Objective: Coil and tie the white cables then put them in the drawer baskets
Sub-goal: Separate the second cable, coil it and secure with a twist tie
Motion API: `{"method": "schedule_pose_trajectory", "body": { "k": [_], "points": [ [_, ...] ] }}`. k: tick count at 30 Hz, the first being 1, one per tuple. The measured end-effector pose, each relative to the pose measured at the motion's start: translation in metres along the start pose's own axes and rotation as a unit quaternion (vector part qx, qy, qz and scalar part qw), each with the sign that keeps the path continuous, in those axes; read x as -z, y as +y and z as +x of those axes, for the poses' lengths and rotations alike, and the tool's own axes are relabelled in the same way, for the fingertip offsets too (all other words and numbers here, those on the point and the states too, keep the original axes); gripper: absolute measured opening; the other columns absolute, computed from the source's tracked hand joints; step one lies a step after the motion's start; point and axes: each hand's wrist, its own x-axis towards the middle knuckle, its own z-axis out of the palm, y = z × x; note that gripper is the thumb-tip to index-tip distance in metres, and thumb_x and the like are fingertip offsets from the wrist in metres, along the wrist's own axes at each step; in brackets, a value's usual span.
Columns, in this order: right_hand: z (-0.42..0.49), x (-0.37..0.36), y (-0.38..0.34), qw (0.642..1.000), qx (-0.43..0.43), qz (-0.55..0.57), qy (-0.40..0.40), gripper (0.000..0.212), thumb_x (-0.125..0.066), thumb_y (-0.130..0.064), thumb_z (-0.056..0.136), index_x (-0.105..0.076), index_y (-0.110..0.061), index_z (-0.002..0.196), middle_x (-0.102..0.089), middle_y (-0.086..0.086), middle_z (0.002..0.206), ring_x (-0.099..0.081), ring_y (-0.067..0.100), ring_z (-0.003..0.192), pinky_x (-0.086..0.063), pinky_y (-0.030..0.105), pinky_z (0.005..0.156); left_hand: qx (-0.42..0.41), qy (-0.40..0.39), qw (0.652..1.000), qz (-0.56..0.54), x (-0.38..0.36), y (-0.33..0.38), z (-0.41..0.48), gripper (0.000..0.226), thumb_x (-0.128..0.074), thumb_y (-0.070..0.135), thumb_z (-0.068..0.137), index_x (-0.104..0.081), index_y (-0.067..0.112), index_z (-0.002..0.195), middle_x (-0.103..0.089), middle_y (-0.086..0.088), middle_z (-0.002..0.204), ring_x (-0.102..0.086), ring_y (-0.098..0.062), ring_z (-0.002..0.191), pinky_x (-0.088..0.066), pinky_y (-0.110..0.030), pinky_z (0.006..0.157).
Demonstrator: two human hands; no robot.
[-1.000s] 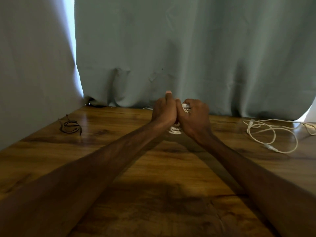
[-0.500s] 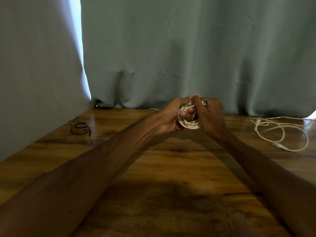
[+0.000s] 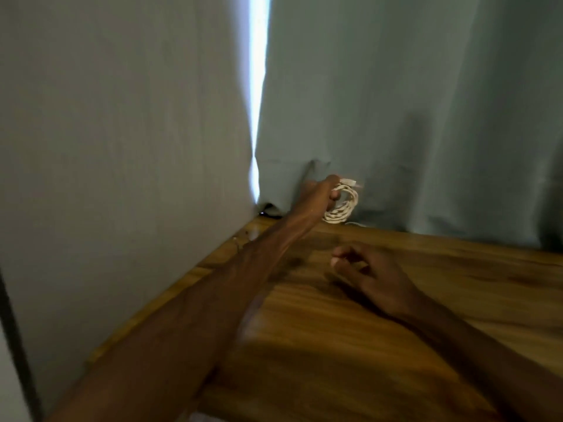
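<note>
A coiled white cable [image 3: 342, 205] hangs in the air near the far left corner, gripped by my left hand [image 3: 318, 197] at the end of a stretched arm. Its connector end sticks out at the top of the coil. My right hand [image 3: 370, 277] hovers low over the wooden table [image 3: 441, 300], fingers loosely curled, holding nothing. No drawer or basket is in view. The picture is blurred by motion.
Grey-green curtains [image 3: 396, 102] close off the back and left side, with a bright slit [image 3: 257, 86] between them. A small dark object [image 3: 268, 210] lies in the far left corner. A thin white strand [image 3: 356, 223] lies at the curtain's foot.
My right hand has let go of the coil and dropped toward the table. My left hand carries the coil up and left. The view has swung left; the loose white cable at right is out of frame.
</note>
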Motion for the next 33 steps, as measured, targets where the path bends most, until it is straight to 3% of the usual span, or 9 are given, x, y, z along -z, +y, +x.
{"method": "schedule_pose_trajectory", "body": {
  "k": [3, 8, 10, 14, 18, 22, 27, 33],
  "points": [
    [0.024, -0.043, -0.02, 0.999, 0.028, -0.04, -0.014, 0.032, -0.07, -0.045, 0.092, -0.063, -0.033, 0.121, -0.063, -0.016, 0.11, -0.059, 0.001, 0.101, -0.051, 0.026, 0.086, -0.014, 0.065, 0.997, -0.039, 0.054, -0.001, 0.005, 0.038, -0.057, 0.02, 0.102, -0.056, 0.011, 0.065, -0.048, 0.008, 0.04, -0.042, -0.005, 0.031, -0.032, -0.015, 0.039],
    [0.063, -0.096, -0.043, 0.993, 0.07, -0.091, -0.007, 0.052, -0.07, -0.05, 0.09, -0.055, -0.027, 0.134, -0.053, -0.012, 0.126, -0.054, 0.008, 0.109, -0.05, 0.031, 0.093, -0.044, 0.134, 0.988, -0.055, 0.112, -0.012, 0.003, 0.046, -0.056, 0.024, 0.1, -0.048, 0.015, 0.056, -0.043, 0.007, 0.041, -0.036, -0.005, 0.033, -0.028, -0.015, 0.039],
    [0.071, -0.102, -0.048, 0.993, 0.07, -0.094, -0.011, 0.043, -0.064, -0.05, 0.095, -0.062, -0.023, 0.128, -0.059, -0.009, 0.119, -0.058, 0.011, 0.103, -0.052, 0.035, 0.089, -0.055, 0.141, 0.985, -0.08, 0.119, -0.013, 0.005, 0.045, -0.055, 0.024, 0.101, -0.048, 0.014, 0.057, -0.043, 0.007, 0.042, -0.036, -0.005, 0.033, -0.028, -0.016, 0.039],
    [0.081, -0.105, -0.041, 0.991, 0.086, -0.103, -0.006, 0.015, -0.064, -0.025, 0.097, -0.073, -0.021, 0.108, -0.071, -0.008, 0.1, -0.062, 0.005, 0.088, -0.053, 0.032, 0.079, -0.06, 0.135, 0.986, -0.077, 0.118, -0.014, 0.004, 0.048, -0.054, 0.026, 0.102, -0.046, 0.014, 0.056, -0.042, 0.007, 0.041, -0.037, -0.005, 0.034, -0.03, -0.018, 0.041],
    [0.083, -0.102, -0.035, 0.992, 0.055, -0.109, 0.009, 0.013, -0.066, -0.016, 0.093, -0.077, -0.022, 0.089, -0.074, -0.009, 0.083, -0.065, 0.003, 0.077, -0.055, 0.029, 0.07, -0.056, 0.139, 0.988, -0.043, 0.118, -0.017, 0.0, 0.048, -0.053, 0.028, 0.103, -0.049, 0.013, 0.058, -0.044, 0.01, 0.04, -0.039, -0.003, 0.034, -0.033, -0.018, 0.041],
    [0.081, -0.091, -0.03, 0.993, 0.025, -0.114, 0.018, 0.016, -0.069, -0.009, 0.091, -0.078, -0.021, 0.086, -0.074, -0.008, 0.08, -0.067, 0.005, 0.074, -0.056, 0.027, 0.068, -0.049, 0.158, 0.985, -0.041, 0.123, -0.019, -0.002, 0.048, -0.053, 0.028, 0.103, -0.051, 0.013, 0.057, -0.045, 0.009, 0.04, -0.04, -0.003, 0.033, -0.034, -0.018, 0.043],
    [0.077, -0.06, -0.013, 0.989, -0.052, -0.135, 0.017, 0.006, -0.073, -0.015, 0.092, -0.074, -0.02, 0.089, -0.072, -0.006, 0.081, -0.065, 0.006, 0.075, -0.046, 0.021, 0.06, -0.04, 0.163, 0.985, -0.032, 0.121, -0.028, -0.001, 0.046, -0.054, 0.029, 0.103, -0.055, 0.014, 0.059, -0.051, 0.008, 0.041, -0.048, -0.004, 0.035, -0.038, -0.02, 0.046],
    [0.07, -0.043, -0.011, 0.976, -0.058, -0.209, -0.001, 0.008, -0.069, -0.022, 0.093, -0.074, -0.024, 0.088, -0.072, -0.006, 0.084, -0.068, 0.013, 0.08, -0.059, 0.035, 0.074, -0.031, 0.145, 0.989, 0.01, 0.109, -0.036, -0.002, 0.046, -0.056, 0.031, 0.101, -0.058, 0.013, 0.059, -0.06, 0.006, 0.045, -0.061, -0.008, 0.042, -0.047, -0.022, 0.053]
  ]
}}
